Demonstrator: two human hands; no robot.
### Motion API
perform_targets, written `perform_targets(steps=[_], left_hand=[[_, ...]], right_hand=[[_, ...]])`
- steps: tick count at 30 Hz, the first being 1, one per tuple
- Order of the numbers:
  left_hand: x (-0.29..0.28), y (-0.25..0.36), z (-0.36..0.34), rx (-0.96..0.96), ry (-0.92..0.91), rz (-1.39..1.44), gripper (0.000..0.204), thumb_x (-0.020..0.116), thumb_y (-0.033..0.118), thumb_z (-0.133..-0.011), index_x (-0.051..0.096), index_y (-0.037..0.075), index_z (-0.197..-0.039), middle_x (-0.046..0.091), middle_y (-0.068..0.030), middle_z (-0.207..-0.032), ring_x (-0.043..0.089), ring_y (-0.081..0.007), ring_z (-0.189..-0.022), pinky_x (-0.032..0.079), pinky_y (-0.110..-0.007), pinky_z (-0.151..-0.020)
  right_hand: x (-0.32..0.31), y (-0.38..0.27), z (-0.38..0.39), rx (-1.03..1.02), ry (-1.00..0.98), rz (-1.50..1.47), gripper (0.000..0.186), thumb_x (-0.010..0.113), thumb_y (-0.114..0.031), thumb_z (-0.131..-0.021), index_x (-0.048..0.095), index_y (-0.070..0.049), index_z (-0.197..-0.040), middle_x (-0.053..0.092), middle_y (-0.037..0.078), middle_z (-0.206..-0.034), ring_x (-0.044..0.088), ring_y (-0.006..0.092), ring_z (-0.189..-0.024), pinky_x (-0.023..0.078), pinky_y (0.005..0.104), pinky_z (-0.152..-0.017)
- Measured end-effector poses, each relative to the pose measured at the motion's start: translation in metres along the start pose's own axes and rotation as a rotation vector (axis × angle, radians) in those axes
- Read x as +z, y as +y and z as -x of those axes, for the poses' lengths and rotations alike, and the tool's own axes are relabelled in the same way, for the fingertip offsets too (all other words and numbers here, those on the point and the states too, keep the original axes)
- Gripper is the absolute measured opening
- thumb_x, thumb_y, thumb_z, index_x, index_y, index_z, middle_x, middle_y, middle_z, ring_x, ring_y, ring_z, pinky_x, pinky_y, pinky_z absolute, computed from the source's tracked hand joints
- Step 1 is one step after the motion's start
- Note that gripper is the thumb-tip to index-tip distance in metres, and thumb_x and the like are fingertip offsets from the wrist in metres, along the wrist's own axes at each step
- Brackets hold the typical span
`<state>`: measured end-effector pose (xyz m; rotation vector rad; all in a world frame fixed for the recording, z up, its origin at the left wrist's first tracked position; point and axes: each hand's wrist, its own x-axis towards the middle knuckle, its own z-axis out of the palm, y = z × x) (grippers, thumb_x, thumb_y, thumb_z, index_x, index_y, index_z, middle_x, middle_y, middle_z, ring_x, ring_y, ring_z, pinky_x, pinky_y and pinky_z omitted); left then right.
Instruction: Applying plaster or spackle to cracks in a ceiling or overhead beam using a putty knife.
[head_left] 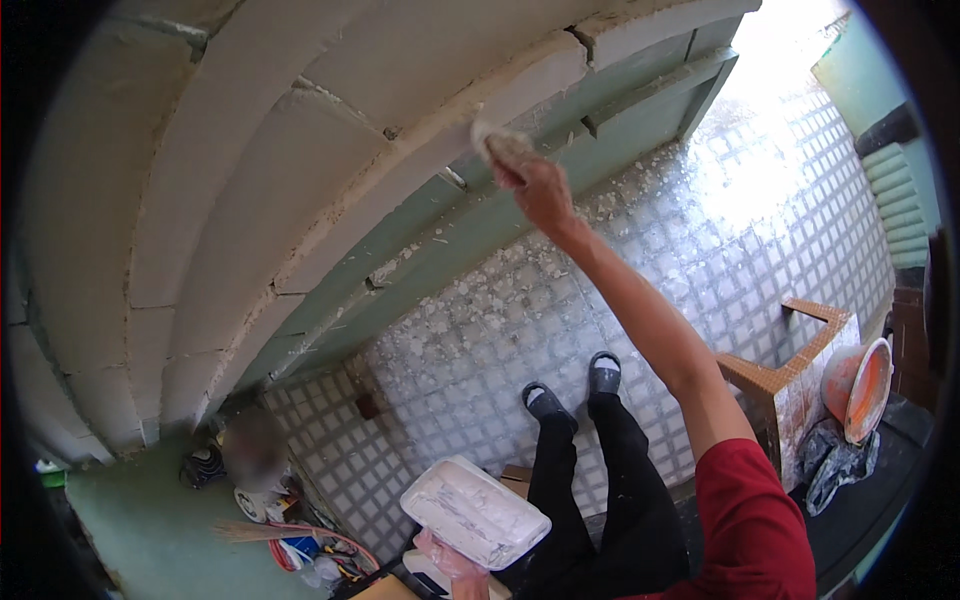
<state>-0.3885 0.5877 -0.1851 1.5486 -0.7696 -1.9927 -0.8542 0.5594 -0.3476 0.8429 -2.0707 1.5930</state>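
Observation:
My right hand reaches up along the pale block wall. Its fingers are closed around a small pale hand tool, whose whitish tip meets the edge of a block course; blur hides its exact kind. Low in the picture my left hand, partly covered by something pinkish and see-through like thin plastic, grips the near edge of a white rectangular tray. White paste is smeared over the tray's inside. Cracks and dark gaps run along the joints between the blocks.
White flakes litter the tiled floor along the wall. To the right stands a brown-edged stool, beside an orange-lined bucket and a crumpled dark plastic bag. A broom and assorted clutter lie at lower left.

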Motion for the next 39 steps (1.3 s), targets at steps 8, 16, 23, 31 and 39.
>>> perform_targets(steps=[8,16,23,31,39], left_hand=[[0.019,0.028,0.032,-0.020,-0.163,0.064,0.067,0.037,0.048,-0.083,0.037,0.008,-0.137,0.045,-0.0114,-0.135,0.046,-0.0321,-0.121,0.039,-0.047,-0.101],[0.076,0.077,0.075,-0.115,-0.372,0.136,0.070,0.039,0.049,-0.083,0.035,0.007,-0.138,0.044,-0.0129,-0.136,0.046,-0.0323,-0.121,0.036,-0.046,-0.104],[0.136,0.102,0.085,-0.124,-0.617,0.145,0.069,0.042,0.047,-0.084,0.034,0.002,-0.137,0.045,-0.0138,-0.135,0.046,-0.0309,-0.122,0.036,-0.043,-0.105],[0.197,0.135,0.086,-0.206,-0.854,0.079,0.066,0.038,0.049,-0.088,0.040,0.001,-0.133,0.053,-0.0153,-0.127,0.055,-0.0287,-0.113,0.042,-0.041,-0.100],[0.218,0.148,0.079,-0.315,-0.968,0.142,0.061,0.034,0.047,-0.092,0.043,0.000,-0.130,0.055,-0.0151,-0.124,0.056,-0.0254,-0.111,0.043,-0.039,-0.099]], right_hand=[[-0.111,-0.063,0.051,0.617,-0.282,-0.320,0.035,0.060,-0.011,-0.085,0.059,-0.007,-0.120,0.038,-0.009,-0.089,0.065,0.0193,-0.090,0.052,0.0304,-0.074],[-0.295,-0.252,0.054,1.352,0.112,-1.306,0.047,0.057,-0.014,-0.089,0.041,-0.004,-0.132,0.055,0.011,-0.122,0.055,0.0262,-0.112,0.046,0.0466,-0.096],[-0.328,-0.337,-0.027,1.126,0.182,-1.064,0.037,0.055,-0.005,-0.087,0.047,0.001,-0.122,0.060,0.014,-0.111,0.064,0.0227,-0.095,0.054,0.0356,-0.081],[-0.316,-0.426,-0.086,0.883,0.212,-0.700,0.019,0.058,-0.002,-0.081,0.061,0.004,-0.098,0.066,0.010,-0.086,0.065,0.0159,-0.073,0.053,0.0278,-0.067],[-0.283,-0.433,-0.098,0.781,-0.381,-0.170,0.020,0.059,-0.009,-0.081,0.061,0.003,-0.096,0.063,0.005,-0.076,0.053,0.0103,-0.066,0.045,0.0278,-0.065]])
